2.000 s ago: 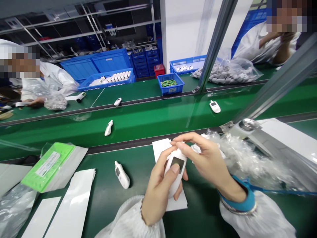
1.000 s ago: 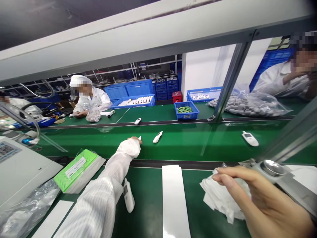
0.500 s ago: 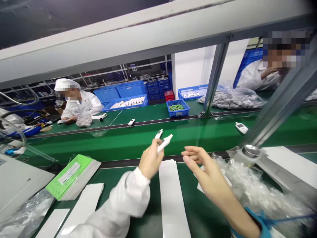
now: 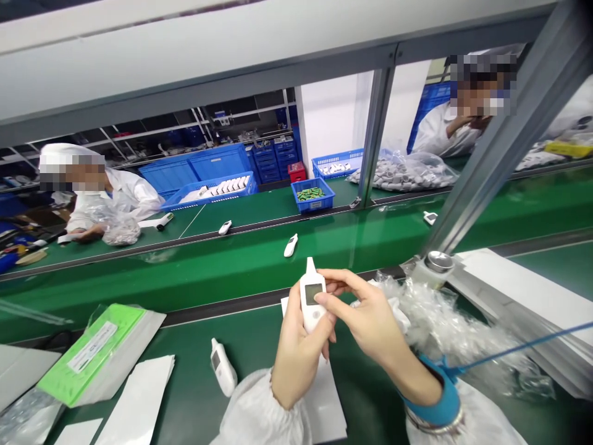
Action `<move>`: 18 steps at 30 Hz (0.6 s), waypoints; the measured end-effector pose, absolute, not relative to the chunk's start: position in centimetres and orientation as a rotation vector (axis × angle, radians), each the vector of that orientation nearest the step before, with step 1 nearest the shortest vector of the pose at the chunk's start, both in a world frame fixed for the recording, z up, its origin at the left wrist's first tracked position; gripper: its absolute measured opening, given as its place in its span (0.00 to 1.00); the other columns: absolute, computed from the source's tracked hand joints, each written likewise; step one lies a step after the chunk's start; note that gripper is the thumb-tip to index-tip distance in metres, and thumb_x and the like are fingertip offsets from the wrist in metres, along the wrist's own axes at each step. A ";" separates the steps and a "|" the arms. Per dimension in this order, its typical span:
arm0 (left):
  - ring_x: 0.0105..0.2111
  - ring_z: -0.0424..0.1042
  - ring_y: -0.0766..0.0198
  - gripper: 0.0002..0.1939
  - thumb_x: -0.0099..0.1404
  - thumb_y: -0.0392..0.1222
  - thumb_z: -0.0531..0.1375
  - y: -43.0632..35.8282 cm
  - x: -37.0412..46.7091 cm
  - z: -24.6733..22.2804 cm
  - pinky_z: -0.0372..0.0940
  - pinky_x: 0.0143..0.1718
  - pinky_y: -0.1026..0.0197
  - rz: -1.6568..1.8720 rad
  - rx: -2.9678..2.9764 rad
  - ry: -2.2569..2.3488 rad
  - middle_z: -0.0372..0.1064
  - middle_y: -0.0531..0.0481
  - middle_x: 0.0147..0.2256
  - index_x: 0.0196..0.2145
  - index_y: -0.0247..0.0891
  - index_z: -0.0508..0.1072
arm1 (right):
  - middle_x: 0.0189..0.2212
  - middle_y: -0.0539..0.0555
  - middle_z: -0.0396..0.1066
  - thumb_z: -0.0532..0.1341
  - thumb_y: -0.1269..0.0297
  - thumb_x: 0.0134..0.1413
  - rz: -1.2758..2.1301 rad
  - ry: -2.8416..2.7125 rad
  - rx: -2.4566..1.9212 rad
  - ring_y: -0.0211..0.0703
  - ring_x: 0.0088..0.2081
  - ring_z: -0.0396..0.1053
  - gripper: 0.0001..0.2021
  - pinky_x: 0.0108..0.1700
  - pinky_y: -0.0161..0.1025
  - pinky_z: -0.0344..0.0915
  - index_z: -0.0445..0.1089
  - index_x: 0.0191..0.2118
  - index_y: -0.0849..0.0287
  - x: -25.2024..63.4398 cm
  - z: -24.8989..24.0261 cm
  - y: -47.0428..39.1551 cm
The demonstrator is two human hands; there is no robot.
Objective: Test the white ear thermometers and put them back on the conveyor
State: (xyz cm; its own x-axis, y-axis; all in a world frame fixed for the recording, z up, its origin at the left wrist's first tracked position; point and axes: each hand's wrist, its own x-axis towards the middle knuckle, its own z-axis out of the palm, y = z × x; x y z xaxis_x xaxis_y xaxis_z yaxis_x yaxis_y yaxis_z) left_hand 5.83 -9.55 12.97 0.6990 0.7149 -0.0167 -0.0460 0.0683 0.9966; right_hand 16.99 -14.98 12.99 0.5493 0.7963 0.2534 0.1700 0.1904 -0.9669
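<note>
The green bench [image 4: 370, 402] spreads below the grip, white sheets [image 4: 327, 402] just under it. The left hand [image 4: 296, 355] wraps the white device [image 4: 309, 314], best held level; the right hand [image 4: 365, 315], thumb at the screen [image 4: 312, 293], wants a light touch; whether it pinches anything, I cannot tell.

One head-worn view, from close above the worktable [image 4: 189, 346] before the green conveyor belt [image 4: 241, 266], faces forward and down, across the belt to the bench [image 4: 273, 205] beyond.

The green bench [image 4: 188, 337] bears a white handheld device [image 4: 224, 371], white sheets [image 4: 139, 398], a green-topped pack [image 4: 95, 355] and crumpled clear plastic [image 4: 458, 337].
</note>
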 end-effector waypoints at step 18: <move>0.37 0.72 0.57 0.33 0.66 0.47 0.60 -10.7 5.4 12.4 0.66 0.27 0.62 0.780 1.559 0.682 0.67 0.41 0.47 0.65 0.44 0.53 | 0.35 0.48 0.76 0.66 0.75 0.53 0.044 -0.869 -1.235 0.39 0.39 0.74 0.08 0.39 0.35 0.72 0.76 0.31 0.52 15.5 12.2 -15.2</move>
State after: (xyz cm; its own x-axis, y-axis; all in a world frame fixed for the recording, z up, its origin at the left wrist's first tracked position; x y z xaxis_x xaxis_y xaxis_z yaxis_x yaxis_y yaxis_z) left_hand 5.38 -10.74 12.40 0.6027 0.7914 0.1022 -0.0048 -0.1245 0.9922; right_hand 15.46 -15.22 12.18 0.6886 0.4710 0.5514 0.4128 0.3706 -0.8320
